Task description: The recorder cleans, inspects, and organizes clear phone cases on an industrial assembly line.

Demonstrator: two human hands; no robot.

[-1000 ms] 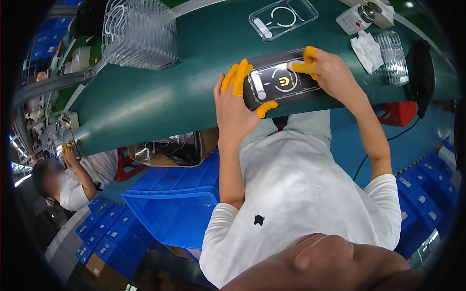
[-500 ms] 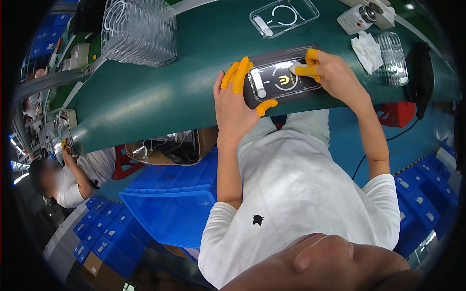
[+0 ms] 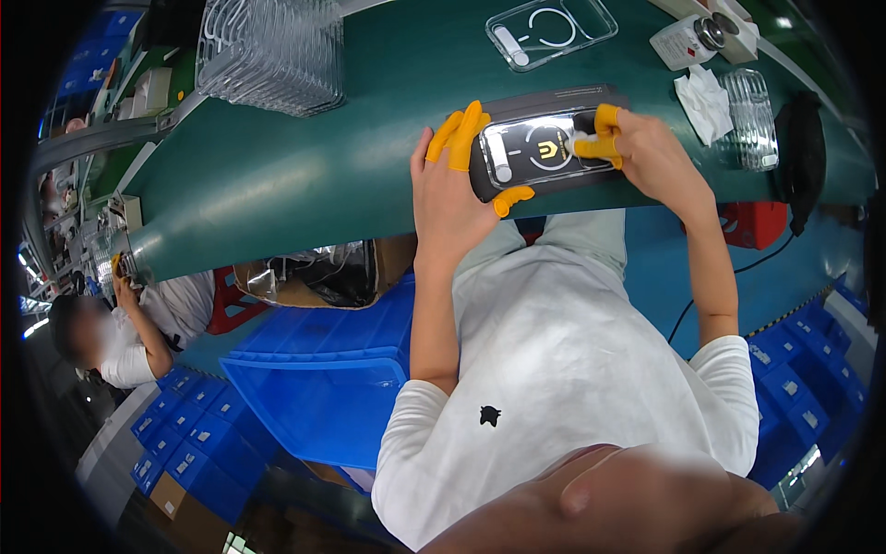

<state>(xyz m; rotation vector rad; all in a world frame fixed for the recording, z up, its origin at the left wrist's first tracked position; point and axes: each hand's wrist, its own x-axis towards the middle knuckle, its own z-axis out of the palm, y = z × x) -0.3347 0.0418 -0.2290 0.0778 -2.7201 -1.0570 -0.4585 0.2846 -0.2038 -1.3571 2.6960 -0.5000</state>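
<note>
A clear phone case point(image 3: 520, 169) with a white ring lies on a dark flat pad point(image 3: 517, 107), and a yellow mark shows within the ring. My left hand point(image 3: 450, 208), in yellow finger cots, steadies the case and pad at their left end, fingers at the far corner and thumb at the near edge. At the right half of the case, my right hand point(image 3: 660, 162) pinches a small white wad point(image 3: 580, 144), perhaps a wipe, against the surface. Its cotted fingertips partly hide the wad and the case's right end.
Another clear case point(image 3: 517, 57) lies farther back. Many stacked clear cases point(image 3: 268, 60) stand at the left. To the right are a metal-topped bottle point(image 3: 681, 44), a crumpled tissue point(image 3: 704, 103) and more cases point(image 3: 752, 120). A blue bin point(image 3: 314, 406) stands below the table; a co-worker point(image 3: 138, 323) sits left.
My right hand has shifted slightly right along the case with the white wad. The left hand keeps its place on the case. The whole view has moved a little.
</note>
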